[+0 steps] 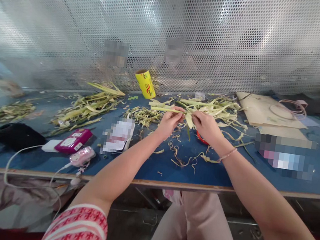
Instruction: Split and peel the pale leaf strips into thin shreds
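Note:
Over the blue table (230, 167), my left hand (170, 122) pinches a long pale green leaf strip (161, 108) that sticks out to the left. My right hand (206, 126) grips the same strip's other end, where a short piece (189, 121) hangs down between the two hands. Red-handled scissors (200, 138) lie on the table just under my right hand, partly hidden. Curled leaf trimmings (182, 159) lie scattered below the hands. A pile of green and yellow leaf strips (215, 107) sits right behind my hands.
A yellow roll (145, 83) stands at the back by the perforated metal screen (190, 33). More leaf piles (86, 107) lie left. A pink device (74, 140), a white charger with cable (51, 145) and a black pouch (16, 135) sit front left. Cardboard sheets (268, 111) lie right.

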`<action>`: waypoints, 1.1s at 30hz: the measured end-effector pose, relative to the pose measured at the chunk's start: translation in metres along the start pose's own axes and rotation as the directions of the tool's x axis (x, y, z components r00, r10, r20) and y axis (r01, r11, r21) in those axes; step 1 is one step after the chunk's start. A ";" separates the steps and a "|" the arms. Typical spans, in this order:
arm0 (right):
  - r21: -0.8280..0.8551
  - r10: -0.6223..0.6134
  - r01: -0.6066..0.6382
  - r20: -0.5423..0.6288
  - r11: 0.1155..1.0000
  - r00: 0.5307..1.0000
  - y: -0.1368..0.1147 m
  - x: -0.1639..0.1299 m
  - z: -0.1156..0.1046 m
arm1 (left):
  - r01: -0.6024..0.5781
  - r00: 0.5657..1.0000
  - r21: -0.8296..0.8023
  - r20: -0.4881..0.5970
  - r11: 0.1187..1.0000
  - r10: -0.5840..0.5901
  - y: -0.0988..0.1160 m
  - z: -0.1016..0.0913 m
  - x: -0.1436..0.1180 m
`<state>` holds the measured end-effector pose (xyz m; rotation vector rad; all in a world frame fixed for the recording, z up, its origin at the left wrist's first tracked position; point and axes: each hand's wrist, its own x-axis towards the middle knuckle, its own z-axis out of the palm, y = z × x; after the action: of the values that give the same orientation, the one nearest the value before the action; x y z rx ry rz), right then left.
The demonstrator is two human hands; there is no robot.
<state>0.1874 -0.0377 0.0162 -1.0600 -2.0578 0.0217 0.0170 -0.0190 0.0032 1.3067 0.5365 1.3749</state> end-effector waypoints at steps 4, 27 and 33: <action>0.026 -0.010 0.011 -0.030 1.000 0.999 0.000 0.001 -0.001 | 0.047 0.999 -0.061 -0.012 0.997 -0.048 0.001 0.002 0.000; -0.072 0.028 -0.026 0.025 0.997 0.999 0.001 -0.001 0.004 | 0.114 0.983 0.069 0.134 0.991 -0.123 0.011 0.004 -0.002; -0.048 0.062 -0.060 0.053 0.997 0.997 0.001 0.001 0.003 | 0.062 0.983 0.239 0.153 0.969 -0.101 0.005 -0.004 0.000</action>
<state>0.1852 -0.0355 0.0143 -1.1621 -2.0829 0.0341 0.0119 -0.0194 0.0063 1.5549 0.6457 1.1489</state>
